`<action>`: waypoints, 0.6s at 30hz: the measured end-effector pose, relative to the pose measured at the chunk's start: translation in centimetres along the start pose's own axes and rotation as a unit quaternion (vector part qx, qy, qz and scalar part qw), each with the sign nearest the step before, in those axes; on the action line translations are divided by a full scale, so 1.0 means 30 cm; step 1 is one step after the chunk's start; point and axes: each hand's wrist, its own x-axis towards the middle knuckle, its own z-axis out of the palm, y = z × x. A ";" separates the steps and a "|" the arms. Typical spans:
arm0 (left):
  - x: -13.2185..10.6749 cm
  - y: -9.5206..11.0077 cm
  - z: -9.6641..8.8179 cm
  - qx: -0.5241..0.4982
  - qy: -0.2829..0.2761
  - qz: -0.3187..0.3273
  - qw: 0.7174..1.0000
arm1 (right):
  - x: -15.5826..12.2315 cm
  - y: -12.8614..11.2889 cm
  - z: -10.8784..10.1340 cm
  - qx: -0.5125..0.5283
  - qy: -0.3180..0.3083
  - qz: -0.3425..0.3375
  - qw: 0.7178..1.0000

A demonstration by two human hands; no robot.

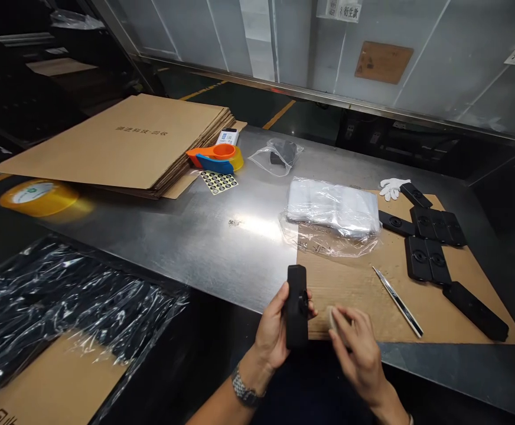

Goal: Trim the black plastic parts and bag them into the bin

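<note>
Here, at six o'clock in the view, the left hand [271, 336] has its fingers clamped on an upright black housing [296, 307] above the steel table's [204, 236] near edge. At its three o'clock, the right hand [355, 348] pinches a small pale piece [332, 319] between closed fingertips. Tweezers [397, 301] lie on the cardboard sheet [364, 289] at two o'clock.

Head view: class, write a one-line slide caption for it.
At a steel table, the left hand holds a black part upright while the right hand pinches a small pale piece.
</note>
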 end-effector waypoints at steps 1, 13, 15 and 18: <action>-0.005 -0.005 0.003 0.048 0.009 0.044 0.998 | 0.008 0.042 0.003 -0.031 0.007 0.027 0.999; -0.006 -0.051 -0.001 0.341 -0.014 0.172 0.924 | 0.123 0.039 -0.001 0.040 -0.018 0.160 0.986; -0.006 -0.056 -0.007 0.345 -0.056 0.143 0.926 | 0.128 -0.024 -0.005 0.135 -0.053 0.206 0.968; -0.017 -0.065 -0.003 0.268 -0.088 0.062 0.957 | 0.133 -0.049 -0.012 0.170 -0.049 0.252 0.951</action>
